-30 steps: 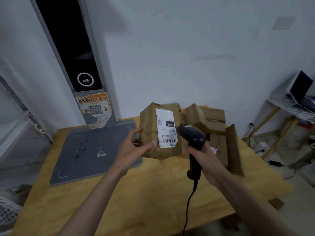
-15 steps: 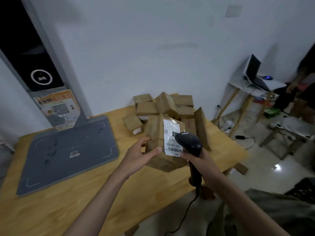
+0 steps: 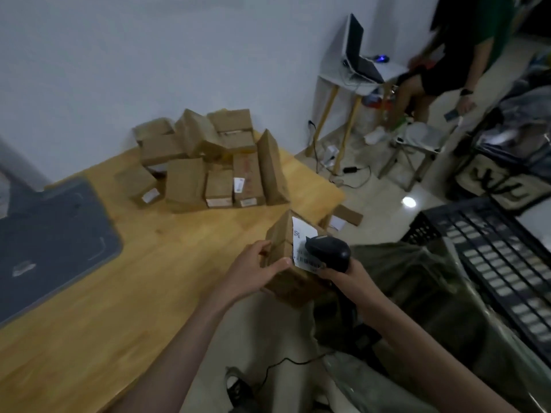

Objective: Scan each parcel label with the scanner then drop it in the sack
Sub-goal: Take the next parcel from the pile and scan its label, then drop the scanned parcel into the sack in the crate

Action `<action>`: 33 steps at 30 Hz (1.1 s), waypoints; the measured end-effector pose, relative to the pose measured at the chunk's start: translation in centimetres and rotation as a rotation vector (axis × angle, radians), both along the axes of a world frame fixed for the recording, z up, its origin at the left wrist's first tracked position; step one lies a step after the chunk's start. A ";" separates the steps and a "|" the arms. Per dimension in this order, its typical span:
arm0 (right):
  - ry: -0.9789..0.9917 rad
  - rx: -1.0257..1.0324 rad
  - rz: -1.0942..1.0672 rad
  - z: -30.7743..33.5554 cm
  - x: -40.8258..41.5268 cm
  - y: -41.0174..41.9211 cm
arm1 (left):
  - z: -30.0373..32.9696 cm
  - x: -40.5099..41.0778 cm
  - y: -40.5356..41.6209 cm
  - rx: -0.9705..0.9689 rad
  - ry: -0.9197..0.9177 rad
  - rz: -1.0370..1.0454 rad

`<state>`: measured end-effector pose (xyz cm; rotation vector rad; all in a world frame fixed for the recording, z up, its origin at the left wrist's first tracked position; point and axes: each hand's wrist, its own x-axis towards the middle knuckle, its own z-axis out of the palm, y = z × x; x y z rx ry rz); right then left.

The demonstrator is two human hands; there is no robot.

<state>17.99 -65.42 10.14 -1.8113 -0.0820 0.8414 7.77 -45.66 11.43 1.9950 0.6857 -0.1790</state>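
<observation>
Left hand (image 3: 253, 271) gripping brown cardboard parcel (image 3: 287, 272) off the table edge, above an olive sack (image 3: 417, 293), right hand (image 3: 347, 278) clasping black scanner (image 3: 329, 253), head hiding part of the white label (image 3: 302, 248), print seemingly blurred

Bare tabletop (image 3: 98, 293) open to the left, box pile (image 3: 205, 162) blocks back of table, grey mat (image 3: 50, 242) far left, sack (image 3: 417, 293) mouth beside table edge, black crate (image 3: 489, 257) hemming right side.
</observation>
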 end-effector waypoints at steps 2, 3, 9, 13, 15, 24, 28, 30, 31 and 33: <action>0.030 -0.055 -0.043 -1.6 0.0 -3.1 | -1.1 0.9 -3.0 -0.076 0.048 -0.048; 0.045 -0.079 -0.064 -2.4 0.0 -4.5 | -1.6 1.2 -4.5 -0.100 0.074 -0.070; 0.171 -0.164 -0.182 -6.9 -0.9 -12.8 | -5.2 3.6 -11.9 -0.131 0.223 -0.179; 0.277 -0.163 -0.242 -9.0 -1.4 -17.2 | -8.1 5.1 -15.4 -0.144 0.368 -0.255; 0.304 -0.154 -0.288 -10.0 -1.3 -18.9 | -9.1 6.0 -17.1 -0.128 0.423 -0.300; 0.215 -0.230 -0.519 -9.7 0.8 -25.7 | -11.6 11.3 -25.5 -0.296 0.496 -0.411; 0.153 -0.194 -0.696 -8.0 2.3 -28.3 | -12.5 12.5 -28.7 -0.547 0.468 -0.353; 0.132 -0.188 -0.726 -7.3 2.8 -29.2 | -12.4 12.8 -29.5 -0.493 0.440 -0.406; 0.112 -0.186 -0.721 -7.2 2.9 -29.5 | -12.3 13.0 -29.6 -0.465 0.421 -0.429; 0.097 -0.174 -0.699 -7.0 3.1 -29.2 | -12.1 13.3 -29.0 -0.396 0.387 -0.494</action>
